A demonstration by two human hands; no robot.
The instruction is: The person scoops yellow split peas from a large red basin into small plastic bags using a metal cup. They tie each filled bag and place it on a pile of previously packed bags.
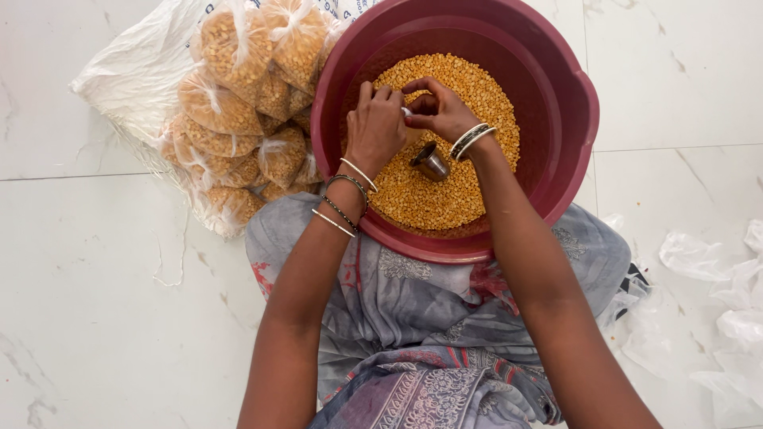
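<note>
Both your left hand (373, 127) and right hand (437, 110) pinch a small clear bag's mouth (406, 112) over the lentil-filled maroon tub (572, 119), steel cup (430, 161) lying below; mid-bagging, next likely opening it wide.

Left hand (375, 127) and right hand (439, 110) meet over maroon tub (572, 119) of yellow split lentils (445, 199); small steel cup (430, 162) lies beneath; filled bags (238, 119) beside tub.

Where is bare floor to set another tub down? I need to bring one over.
Bare marble floor lies left of the person's lap, below the filled bags. More lies at upper right, beyond the maroon tub. Crowded: upper left with bags, right edge with loose plastic bags.
</note>
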